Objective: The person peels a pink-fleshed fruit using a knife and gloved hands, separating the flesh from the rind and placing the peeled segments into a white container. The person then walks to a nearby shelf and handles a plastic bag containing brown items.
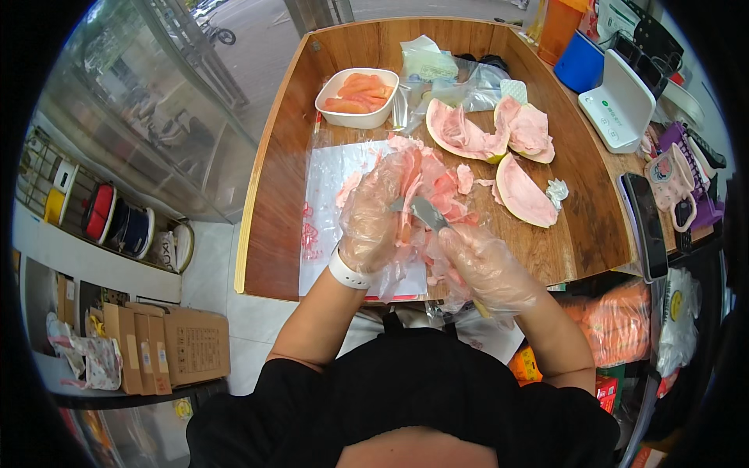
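My left hand (374,210), in a clear plastic glove, holds a pink pomelo segment (411,181) over the table. In my gloved right hand (488,263) is a small knife (428,214), its blade against or close beside the segment. Torn pink membrane (442,187) lies heaped under and beyond both hands, partly hidden by them. A white plastic tub (357,120) at the back left contains peeled pomelo segments (360,93). Thick pieces of pomelo rind (468,137) rest to the right of the heap, and another rind piece (526,193) lies nearer me.
A white printed sheet (336,169) lies under my left hand. Plastic bags (447,79) sit at the back, and crumpled foil (557,193) at the right. Raised wooden sides (281,146) bound the table. A phone (643,222) and a mug (670,178) stand along the right.
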Action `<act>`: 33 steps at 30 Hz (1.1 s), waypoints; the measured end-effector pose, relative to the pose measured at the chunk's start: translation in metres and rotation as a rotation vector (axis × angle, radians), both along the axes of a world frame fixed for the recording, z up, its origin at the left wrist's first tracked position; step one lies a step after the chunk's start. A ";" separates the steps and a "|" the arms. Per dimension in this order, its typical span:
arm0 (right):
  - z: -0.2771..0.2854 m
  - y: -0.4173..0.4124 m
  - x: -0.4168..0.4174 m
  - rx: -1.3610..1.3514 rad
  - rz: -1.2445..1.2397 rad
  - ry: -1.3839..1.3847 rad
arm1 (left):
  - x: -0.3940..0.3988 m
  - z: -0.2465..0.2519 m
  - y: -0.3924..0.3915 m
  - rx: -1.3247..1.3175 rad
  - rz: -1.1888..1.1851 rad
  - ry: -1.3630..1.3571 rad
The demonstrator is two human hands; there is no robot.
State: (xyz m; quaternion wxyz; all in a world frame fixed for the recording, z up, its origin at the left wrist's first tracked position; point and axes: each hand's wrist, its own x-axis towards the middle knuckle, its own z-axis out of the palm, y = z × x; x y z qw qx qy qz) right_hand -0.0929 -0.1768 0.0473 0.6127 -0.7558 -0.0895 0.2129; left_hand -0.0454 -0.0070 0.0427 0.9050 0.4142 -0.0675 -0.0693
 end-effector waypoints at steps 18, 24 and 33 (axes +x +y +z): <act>0.001 -0.005 0.000 0.162 0.120 0.219 | 0.037 -0.047 0.018 0.611 0.192 -0.422; -0.015 -0.033 0.029 -0.971 -0.148 -0.778 | 0.048 -0.054 0.027 0.338 0.216 -0.108; 0.008 -0.016 0.028 -0.390 -0.154 -0.445 | 0.054 -0.069 0.024 0.580 0.575 -0.419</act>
